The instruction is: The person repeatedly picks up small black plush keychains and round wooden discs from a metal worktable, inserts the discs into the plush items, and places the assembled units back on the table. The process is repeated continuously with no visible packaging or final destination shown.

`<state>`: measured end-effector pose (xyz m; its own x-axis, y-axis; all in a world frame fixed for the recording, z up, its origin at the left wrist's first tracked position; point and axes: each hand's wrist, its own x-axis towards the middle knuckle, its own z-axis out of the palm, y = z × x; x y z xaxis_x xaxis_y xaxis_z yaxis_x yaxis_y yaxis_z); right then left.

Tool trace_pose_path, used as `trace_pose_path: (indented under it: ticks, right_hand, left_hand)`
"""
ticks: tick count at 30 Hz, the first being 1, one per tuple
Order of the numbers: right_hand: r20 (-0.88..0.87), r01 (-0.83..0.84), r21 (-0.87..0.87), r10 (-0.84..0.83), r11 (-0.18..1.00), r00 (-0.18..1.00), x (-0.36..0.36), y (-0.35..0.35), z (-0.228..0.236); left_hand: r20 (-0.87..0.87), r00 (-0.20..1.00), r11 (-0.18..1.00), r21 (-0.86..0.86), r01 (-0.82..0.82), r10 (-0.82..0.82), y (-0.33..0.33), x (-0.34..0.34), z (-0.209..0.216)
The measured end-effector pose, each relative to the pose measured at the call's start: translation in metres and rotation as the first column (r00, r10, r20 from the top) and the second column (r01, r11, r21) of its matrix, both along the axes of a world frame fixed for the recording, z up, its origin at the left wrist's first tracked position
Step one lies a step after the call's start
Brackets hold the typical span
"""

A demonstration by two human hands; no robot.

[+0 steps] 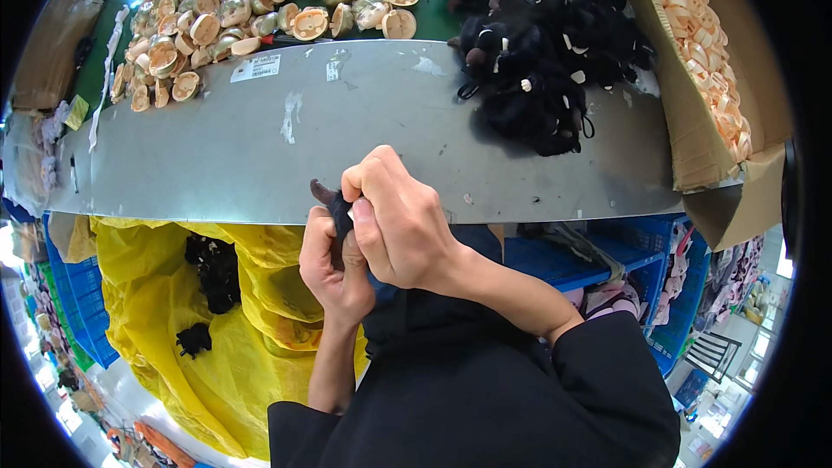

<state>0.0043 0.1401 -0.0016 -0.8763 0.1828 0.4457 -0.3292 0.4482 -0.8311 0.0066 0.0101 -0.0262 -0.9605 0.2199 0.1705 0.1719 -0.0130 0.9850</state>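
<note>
Close together at the table's near edge, my left hand [334, 264] and my right hand [403, 217] are both closed on a small black plush piece [341, 208]. A curved, dark brown tip sticks up from it on the left. The rest is mostly hidden by my fingers. A small white bit shows at my right thumb. Beyond my right hand lies a pile of black plush pieces [537, 52], with small white parts and thin black loops on some.
A heap of peach and gold plastic shells [234, 9] covers the table's [225, 147] far left. At the right stands a cardboard box [693, 130] of peach plastic parts [698, 43]. Below the edge, a yellow plastic bag [147, 295] holds black plush pieces [212, 273]; blue crates [82, 303] flank it.
</note>
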Motion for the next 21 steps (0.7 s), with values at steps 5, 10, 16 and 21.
trace_pose_path:
  ticks: [5,10,16,21]
  right_hand:
    - [0.021,0.068,0.038,-0.068,0.997,0.997,-0.004,-0.004,0.003]
    - [-0.065,0.073,0.051,-0.069,0.996,0.995,-0.016,0.001,-0.002]
    - [-0.087,0.234,0.192,-0.221,0.953,0.971,-0.032,-0.008,-0.012]
    - [-0.096,0.274,0.434,-0.259,0.858,0.961,-0.067,0.018,-0.03]
  left_hand:
    - [-0.12,0.992,0.998,-0.034,-0.05,0.045,0.002,-0.003,0.001]
    - [-0.253,0.966,0.99,-0.113,-0.088,0.057,0.0,-0.008,0.006]
    - [-0.233,0.966,0.987,-0.091,-0.133,0.109,-0.01,-0.004,0.015]
    - [-0.387,0.852,0.913,-0.055,-0.403,0.353,-0.055,-0.01,0.039]
